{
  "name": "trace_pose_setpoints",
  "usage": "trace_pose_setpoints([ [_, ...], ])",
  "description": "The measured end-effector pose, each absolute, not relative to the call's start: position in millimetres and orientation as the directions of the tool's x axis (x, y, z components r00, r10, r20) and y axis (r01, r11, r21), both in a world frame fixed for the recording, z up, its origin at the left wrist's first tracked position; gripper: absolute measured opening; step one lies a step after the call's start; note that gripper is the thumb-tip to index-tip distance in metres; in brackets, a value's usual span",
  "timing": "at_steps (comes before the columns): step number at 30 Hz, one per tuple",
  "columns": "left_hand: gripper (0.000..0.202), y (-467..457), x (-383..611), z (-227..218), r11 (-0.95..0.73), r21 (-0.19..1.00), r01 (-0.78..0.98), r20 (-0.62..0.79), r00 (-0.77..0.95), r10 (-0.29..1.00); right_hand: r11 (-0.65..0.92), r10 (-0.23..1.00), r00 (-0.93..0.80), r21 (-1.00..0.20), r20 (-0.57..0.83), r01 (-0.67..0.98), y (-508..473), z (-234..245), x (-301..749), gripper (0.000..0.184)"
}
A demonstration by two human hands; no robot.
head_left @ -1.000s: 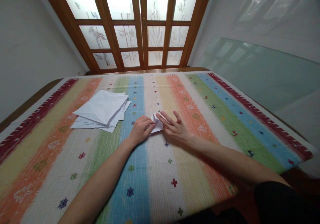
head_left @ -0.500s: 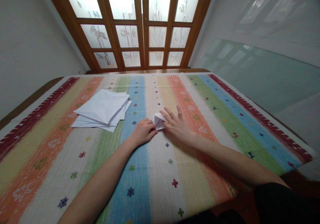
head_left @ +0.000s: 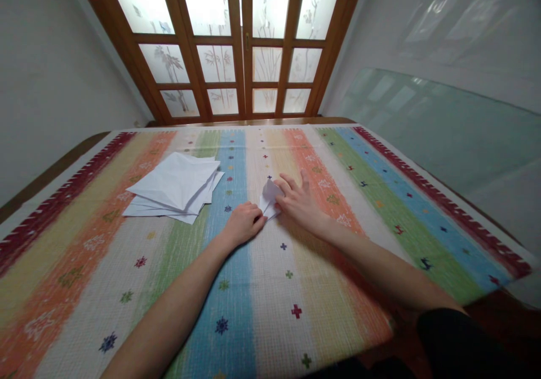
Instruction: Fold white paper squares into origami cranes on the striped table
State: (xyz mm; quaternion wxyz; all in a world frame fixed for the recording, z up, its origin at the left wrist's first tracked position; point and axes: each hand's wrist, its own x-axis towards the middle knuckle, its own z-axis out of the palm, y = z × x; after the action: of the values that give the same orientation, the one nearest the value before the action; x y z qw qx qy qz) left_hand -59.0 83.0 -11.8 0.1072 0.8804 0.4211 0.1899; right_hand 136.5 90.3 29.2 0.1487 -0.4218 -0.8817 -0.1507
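Note:
A small folded piece of white paper (head_left: 267,199) lies on the tablecloth between my hands, one flap of it standing up. My left hand (head_left: 245,223) is closed at the paper's lower left corner, thumb and fingertips pressed together on its edge. On the other side, my right hand (head_left: 297,201) pinches the raised flap between thumb and index finger, the other fingers lifted and spread. The fingers of my right hand cover part of the paper's right side.
To the left lies a loose stack of white paper sheets (head_left: 177,181). A striped, patterned tablecloth (head_left: 169,289) covers the table. Beyond the far edge stand wooden doors with frosted panes (head_left: 243,80). A glass panel (head_left: 443,125) leans along the right wall.
The paper's flap has been lifted higher and now points up and away. My right hand has gone from resting with spread fingers to pinching the flap. My left hand has stayed nearly still.

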Motion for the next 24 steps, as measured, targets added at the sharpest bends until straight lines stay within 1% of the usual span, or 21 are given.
trace_pose_setpoints([
  [3, 0.019, 82, -58, -14, -0.599, 0.318, 0.735, 0.246, 0.546, 0.801, 0.610, 0.664, -0.612, 0.162, 0.429, 0.775, 94, 17, 131, 0.016],
  [5, 0.012, 81, -58, -15, -0.580, 0.329, 0.745, 0.252, 0.522, 0.814, 0.635, 0.628, -0.619, 0.149, 0.472, 0.758, 96, 7, 131, 0.028],
  [7, 0.011, 81, -58, -15, -0.571, 0.355, 0.740, 0.265, 0.507, 0.821, 0.672, 0.580, -0.609, 0.106, 0.540, 0.733, 97, -3, 135, 0.044],
  [10, 0.019, 80, -59, -14, -0.593, 0.374, 0.714, 0.296, 0.514, 0.805, 0.747, 0.486, -0.528, -0.017, 0.696, 0.665, 98, -16, 148, 0.061],
  [12, 0.029, 80, -59, -14, -0.621, 0.363, 0.695, 0.316, 0.535, 0.784, 0.760, 0.502, -0.429, -0.147, 0.751, 0.633, 100, -20, 159, 0.070],
  [13, 0.034, 80, -60, -15, -0.634, 0.353, 0.688, 0.323, 0.547, 0.772, 0.756, 0.533, -0.400, -0.207, 0.745, 0.621, 102, -20, 163, 0.071],
  [14, 0.039, 81, -60, -16, -0.647, 0.343, 0.681, 0.327, 0.559, 0.762, 0.747, 0.573, -0.392, -0.263, 0.719, 0.610, 103, -20, 167, 0.070],
  [16, 0.046, 83, -60, -18, -0.664, 0.330, 0.671, 0.325, 0.579, 0.748, 0.727, 0.647, -0.403, -0.363, 0.647, 0.583, 107, -16, 172, 0.060],
  [19, 0.048, 85, -60, -20, -0.680, 0.316, 0.662, 0.296, 0.612, 0.733, 0.682, 0.722, -0.401, -0.480, 0.564, 0.552, 110, -10, 169, 0.036],
  [22, 0.044, 84, -59, -18, -0.684, 0.283, 0.673, 0.248, 0.638, 0.729, 0.621, 0.779, -0.369, -0.540, 0.508, 0.569, 111, -8, 161, 0.017],
  [24, 0.040, 82, -58, -16, -0.689, 0.275, 0.671, 0.232, 0.649, 0.724, 0.589, 0.801, -0.351, -0.535, 0.484, 0.605, 111, -11, 157, 0.011],
])
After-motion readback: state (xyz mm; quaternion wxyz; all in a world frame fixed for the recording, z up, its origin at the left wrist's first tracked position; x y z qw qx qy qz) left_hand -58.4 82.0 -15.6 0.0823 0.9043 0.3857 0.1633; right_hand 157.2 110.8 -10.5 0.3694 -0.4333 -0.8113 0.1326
